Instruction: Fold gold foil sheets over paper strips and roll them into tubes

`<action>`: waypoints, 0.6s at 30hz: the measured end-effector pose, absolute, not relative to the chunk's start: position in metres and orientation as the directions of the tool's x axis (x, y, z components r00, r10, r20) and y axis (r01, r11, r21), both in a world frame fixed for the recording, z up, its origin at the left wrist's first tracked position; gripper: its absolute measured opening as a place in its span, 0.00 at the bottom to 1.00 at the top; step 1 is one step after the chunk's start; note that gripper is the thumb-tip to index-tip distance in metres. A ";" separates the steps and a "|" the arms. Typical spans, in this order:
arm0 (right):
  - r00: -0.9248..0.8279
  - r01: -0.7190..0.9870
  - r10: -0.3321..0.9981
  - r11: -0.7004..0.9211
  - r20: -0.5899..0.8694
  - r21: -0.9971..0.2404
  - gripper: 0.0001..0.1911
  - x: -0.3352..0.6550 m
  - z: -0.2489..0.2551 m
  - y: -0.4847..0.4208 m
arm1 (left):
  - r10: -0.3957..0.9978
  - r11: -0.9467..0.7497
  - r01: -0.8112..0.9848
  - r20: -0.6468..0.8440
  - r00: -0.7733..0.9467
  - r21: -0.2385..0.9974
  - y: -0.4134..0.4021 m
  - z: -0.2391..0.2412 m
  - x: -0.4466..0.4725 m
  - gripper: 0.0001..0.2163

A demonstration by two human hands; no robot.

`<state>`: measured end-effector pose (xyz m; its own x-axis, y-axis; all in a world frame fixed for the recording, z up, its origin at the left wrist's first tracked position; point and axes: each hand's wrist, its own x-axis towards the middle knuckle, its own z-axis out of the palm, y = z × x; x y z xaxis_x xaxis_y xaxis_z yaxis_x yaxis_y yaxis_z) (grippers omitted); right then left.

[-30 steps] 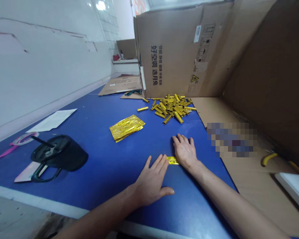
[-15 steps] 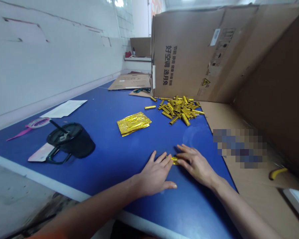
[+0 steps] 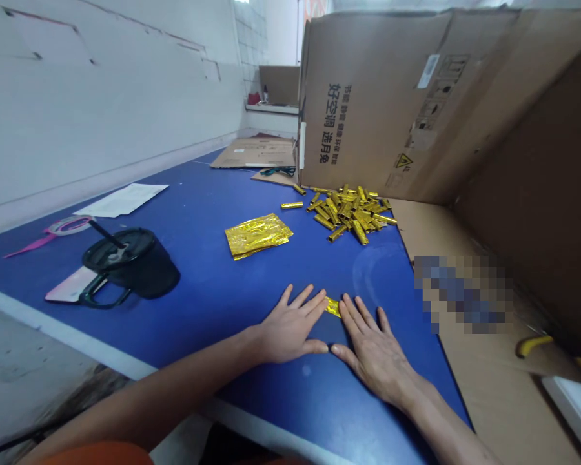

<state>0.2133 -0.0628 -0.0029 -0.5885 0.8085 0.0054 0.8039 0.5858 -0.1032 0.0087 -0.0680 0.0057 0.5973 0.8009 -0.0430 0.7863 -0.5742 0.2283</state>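
A small strip of gold foil [image 3: 332,307] lies on the blue table [image 3: 213,258], its ends partly covered by my fingers. My left hand [image 3: 293,326] rests flat with fingers spread, its fingertips over the strip's left end. From the other side my right hand [image 3: 375,342] lies flat, fingers stretched out at the right end. The two thumbs nearly meet below the strip. Beyond my hands sits a flat stack of gold foil sheets [image 3: 257,236]. Farther back is a heap of small gold foil rolls [image 3: 351,210].
A dark lidded mug [image 3: 142,265] with a straw stands at left, near a white paper [image 3: 123,200] and a pink-and-white tape roll [image 3: 70,225]. A large cardboard box [image 3: 372,110] rises behind the heap. On the cardboard at right are a yellow-handled item [image 3: 534,346] and a blurred patch.
My right hand has gone from curled fingers at the strip to lying flat with fingers extended. More of the gold strip shows between the hands. The view has shifted slightly.
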 end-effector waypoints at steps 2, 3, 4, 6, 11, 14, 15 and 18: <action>-0.588 0.803 0.809 0.586 0.020 -0.107 0.35 0.213 -0.004 -0.063 | 0.797 -0.576 0.782 -0.051 0.602 0.238 -0.064 0.007 0.008 0.32; -0.587 0.803 0.809 0.586 0.026 -0.110 0.34 0.213 -0.004 -0.062 | 0.796 -0.576 0.781 -0.052 0.603 0.242 -0.064 0.008 0.008 0.32; -0.584 0.804 0.811 0.584 0.038 -0.113 0.33 0.213 -0.004 -0.062 | 0.797 -0.573 0.782 -0.053 0.601 0.244 -0.064 0.008 0.008 0.32; -0.577 0.805 0.813 0.582 0.078 -0.115 0.30 0.214 -0.004 -0.060 | 0.806 -0.563 0.790 -0.052 0.590 0.243 -0.065 0.008 0.008 0.33; -0.577 0.790 0.790 0.604 0.205 -0.103 0.18 0.215 -0.001 -0.057 | 0.813 -0.556 0.797 -0.046 0.581 0.235 -0.067 0.007 0.008 0.33; -0.572 0.790 0.790 0.603 0.222 -0.108 0.15 0.214 0.000 -0.055 | 0.810 -0.559 0.792 -0.045 0.585 0.245 -0.066 0.007 0.007 0.33; -0.570 0.791 0.791 0.602 0.225 -0.111 0.15 0.214 0.000 -0.055 | 0.810 -0.558 0.791 -0.043 0.585 0.249 -0.066 0.007 0.006 0.33; -0.566 0.789 0.787 0.604 0.245 -0.115 0.14 0.213 -0.002 -0.054 | 0.812 -0.557 0.791 -0.034 0.583 0.254 -0.065 0.006 0.005 0.32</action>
